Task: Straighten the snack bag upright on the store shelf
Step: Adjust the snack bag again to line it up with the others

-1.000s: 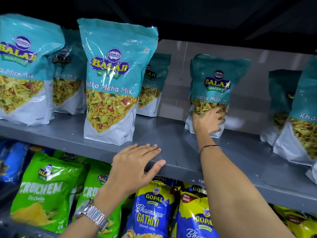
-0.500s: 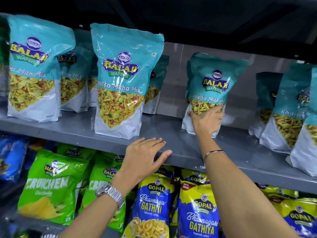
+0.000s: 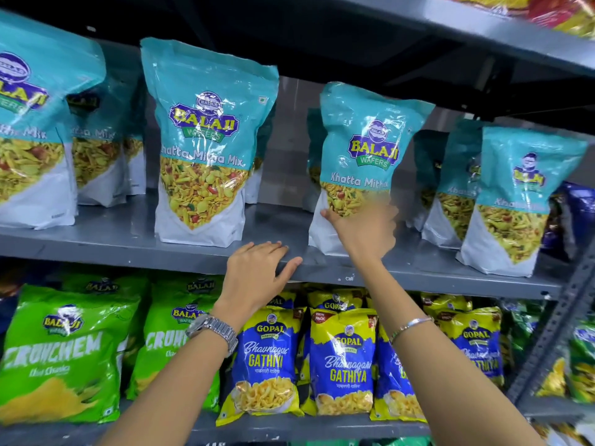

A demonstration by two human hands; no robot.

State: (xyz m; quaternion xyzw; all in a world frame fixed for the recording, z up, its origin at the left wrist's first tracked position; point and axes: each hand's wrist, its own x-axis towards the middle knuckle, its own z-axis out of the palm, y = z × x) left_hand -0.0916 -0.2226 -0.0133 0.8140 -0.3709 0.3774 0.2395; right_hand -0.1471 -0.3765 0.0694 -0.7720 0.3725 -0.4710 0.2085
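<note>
Since half a second back, the teal snack bag (image 3: 363, 162) under my right hand has come forward from the back of the grey shelf (image 3: 112, 249) toward its front edge, and it now stands taller in view, leaning a little to the right at its top. My left hand has barely shifted.

Going from the left: one teal Balaji bag (image 3: 32, 140) is cut off by the frame edge, with more of the same kind standing behind it. Next, a second teal bag (image 3: 203, 149) stands upright near the shelf front. Below it, on the lower level, green Crunchem bags (image 3: 64, 355) fill the left side.

My left hand (image 3: 257, 275) lies flat on the shelf lip, fingers spread and extended, thumb hooked over the front edge, gripping nothing. A metal watch (image 3: 214, 333) sits on that wrist. Under it are blue and yellow Gopal Gathiya bags (image 3: 347, 365).

Just right of that, my right hand (image 3: 363, 230) is pressed against the lower front of the snack bag, thumb at the bag's left edge and fingers wrapped toward its right side; the fingers are blurred, so I cannot tell how firmly they close. A thin bangle (image 3: 410, 326) rings that wrist. The bag's base rests on the shelf, between the upright bag and another teal bag (image 3: 518, 201) further right.
</note>
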